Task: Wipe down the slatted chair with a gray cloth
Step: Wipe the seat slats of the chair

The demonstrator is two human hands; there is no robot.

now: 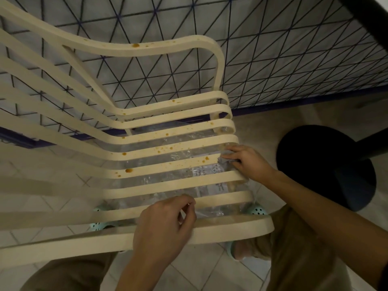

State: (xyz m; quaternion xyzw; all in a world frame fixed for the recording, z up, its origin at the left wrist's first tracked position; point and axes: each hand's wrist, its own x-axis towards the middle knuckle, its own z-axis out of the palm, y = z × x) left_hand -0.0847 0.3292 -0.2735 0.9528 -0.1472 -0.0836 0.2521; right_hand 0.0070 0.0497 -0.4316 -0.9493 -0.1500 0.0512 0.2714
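looking down on the slatted chair (231, 229) – cream plastic, speckled with orange-brown spots (129, 170) across the middle seat slats, the back corner and the curved armrest up top. gray cloth (222, 162) bunched at the right end of a middle seat slat, pinned and gripped there under the curled fingers (237, 156) of the right hand (249, 162). left hand (165, 225) parked on the wide front edge of the seat, fingers loosely curled, thumb and forefinger close together. can't tell whether pinching something or just resting.

as for progress: barely begun, by the look of it. two front slats looking clean, though no way to say whether wiped or simply never splashed. plenty left – spots on several slats to the left of the cloth, plus the blobs on the armrest.

also around: crinkly clear plastic (189, 156) under the seat, teal slippers (257, 210), a black table base (310, 156) on the tiled floor (262, 127), wire mesh (273, 59) behind.
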